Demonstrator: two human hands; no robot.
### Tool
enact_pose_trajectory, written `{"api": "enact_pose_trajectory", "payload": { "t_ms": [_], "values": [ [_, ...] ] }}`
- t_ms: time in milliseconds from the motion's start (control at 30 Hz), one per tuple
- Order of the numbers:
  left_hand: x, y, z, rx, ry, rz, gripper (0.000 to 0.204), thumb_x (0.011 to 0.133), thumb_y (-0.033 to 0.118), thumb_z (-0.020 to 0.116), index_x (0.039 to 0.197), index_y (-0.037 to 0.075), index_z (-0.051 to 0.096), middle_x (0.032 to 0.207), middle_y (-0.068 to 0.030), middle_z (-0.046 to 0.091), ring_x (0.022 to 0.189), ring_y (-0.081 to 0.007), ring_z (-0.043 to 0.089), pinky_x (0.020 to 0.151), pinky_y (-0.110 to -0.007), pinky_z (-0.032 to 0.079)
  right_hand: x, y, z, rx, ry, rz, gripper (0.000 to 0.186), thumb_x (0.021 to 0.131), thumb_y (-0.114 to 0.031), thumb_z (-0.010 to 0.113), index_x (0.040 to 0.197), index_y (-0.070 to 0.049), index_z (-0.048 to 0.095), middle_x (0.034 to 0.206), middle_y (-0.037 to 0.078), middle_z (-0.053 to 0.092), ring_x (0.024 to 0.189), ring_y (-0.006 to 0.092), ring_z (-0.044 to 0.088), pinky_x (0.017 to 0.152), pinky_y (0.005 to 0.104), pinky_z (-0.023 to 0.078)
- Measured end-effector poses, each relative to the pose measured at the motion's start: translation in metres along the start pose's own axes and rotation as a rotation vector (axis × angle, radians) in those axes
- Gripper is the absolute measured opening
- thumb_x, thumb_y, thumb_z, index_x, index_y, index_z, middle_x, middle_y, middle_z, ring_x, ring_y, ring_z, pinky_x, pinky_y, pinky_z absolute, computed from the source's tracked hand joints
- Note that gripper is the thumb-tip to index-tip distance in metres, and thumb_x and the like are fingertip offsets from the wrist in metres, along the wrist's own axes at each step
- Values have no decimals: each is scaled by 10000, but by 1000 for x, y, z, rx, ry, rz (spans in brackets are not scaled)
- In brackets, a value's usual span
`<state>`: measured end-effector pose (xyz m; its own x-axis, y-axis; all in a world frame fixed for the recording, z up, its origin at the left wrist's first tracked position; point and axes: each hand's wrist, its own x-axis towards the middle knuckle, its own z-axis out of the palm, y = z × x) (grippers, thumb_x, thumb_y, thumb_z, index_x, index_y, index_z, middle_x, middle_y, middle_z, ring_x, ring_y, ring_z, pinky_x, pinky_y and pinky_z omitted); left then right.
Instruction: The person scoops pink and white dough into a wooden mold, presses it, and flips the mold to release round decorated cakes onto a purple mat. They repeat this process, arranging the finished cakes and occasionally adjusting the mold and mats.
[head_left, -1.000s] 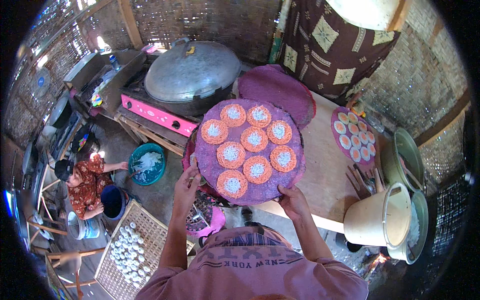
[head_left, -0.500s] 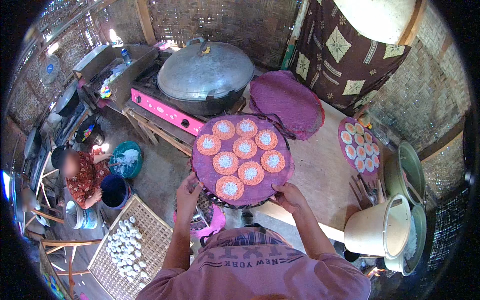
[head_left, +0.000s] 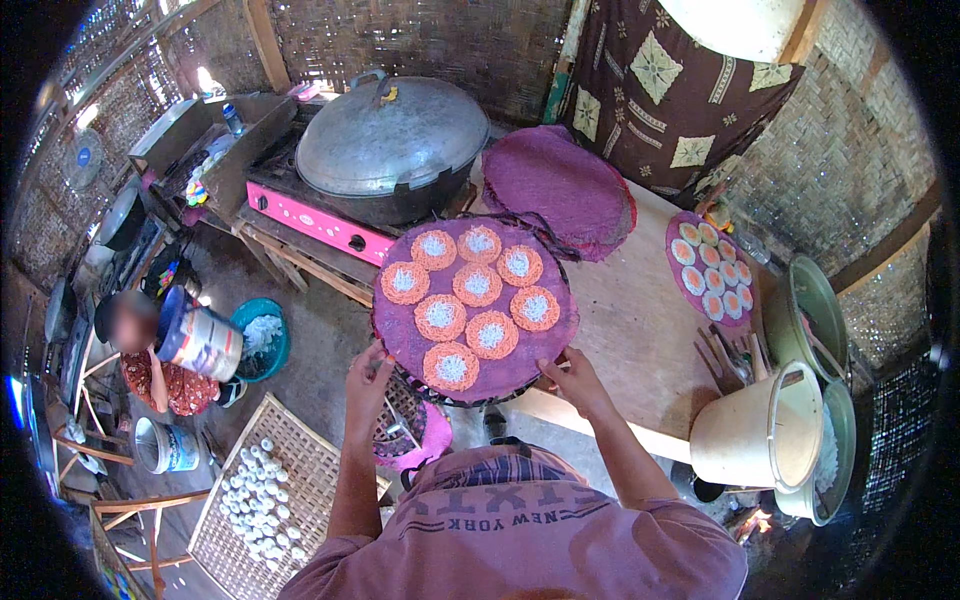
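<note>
A round tray covered in purple cloth (head_left: pixel 400 340) is held out level in front of my body. On it lie several orange stringy cakes (head_left: pixel 478 284), each with a white stringy centre. My left hand (head_left: pixel 370 375) pinches the near-left rim, thumb on top. My right hand (head_left: pixel 577 382) grips the near-right rim the same way. The undersides of both hands' grips are hidden by the tray. Just beyond its far edge stand a pink stove (head_left: pixel 315 222) and a big lidded metal pot (head_left: pixel 390 145).
Purple cloth-covered trays (head_left: pixel 560 195) lie on the wooden table (head_left: pixel 640 310); another with round cakes (head_left: pixel 714 280) sits farther right. A cream bucket (head_left: pixel 735 435) stands at the table's near-right end. Lower left, a woven tray (head_left: pixel 330 450) bears white balls. A person (head_left: pixel 170 385) lifts a blue bucket (head_left: pixel 200 335).
At the left, the person has raised the blue bucket from the floor beside the green basin. My hands keep hold of the tray, which stays nearly in place as the view shifts slightly.
</note>
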<state>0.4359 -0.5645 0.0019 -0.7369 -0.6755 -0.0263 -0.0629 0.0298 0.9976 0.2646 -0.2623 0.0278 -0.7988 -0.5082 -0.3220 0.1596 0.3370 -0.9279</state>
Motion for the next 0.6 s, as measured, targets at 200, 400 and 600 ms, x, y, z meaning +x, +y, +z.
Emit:
{"api": "enact_pose_trajectory", "payload": {
  "t_ms": [200,400,600],
  "values": [
    [-4,-5,-5,307,35,13,458,850,167,684,1271,36,560,1093,-52,527,871,-115,527,722,-248,434,-2,39,1,-289,256,-176,535,841,-292,702,1223,31,514,954,106,494,722,158,544,622,273,475],
    [5,-12,-27,333,99,143,466,853,158,675,1282,32,541,1175,-99,560,944,-150,537,752,-266,445,-86,9,-58,-277,478,-178,568,849,-220,698,1338,-40,471,1016,94,475,726,113,503,645,250,458],
    [19,10,-35,340,160,314,453,912,240,611,1291,15,506,1246,-115,552,1101,-196,511,905,-312,424,-223,-50,-142,-337,827,-278,403,873,-123,661,1251,-48,545,1024,32,521,731,65,463,661,204,410]
  ]
}}
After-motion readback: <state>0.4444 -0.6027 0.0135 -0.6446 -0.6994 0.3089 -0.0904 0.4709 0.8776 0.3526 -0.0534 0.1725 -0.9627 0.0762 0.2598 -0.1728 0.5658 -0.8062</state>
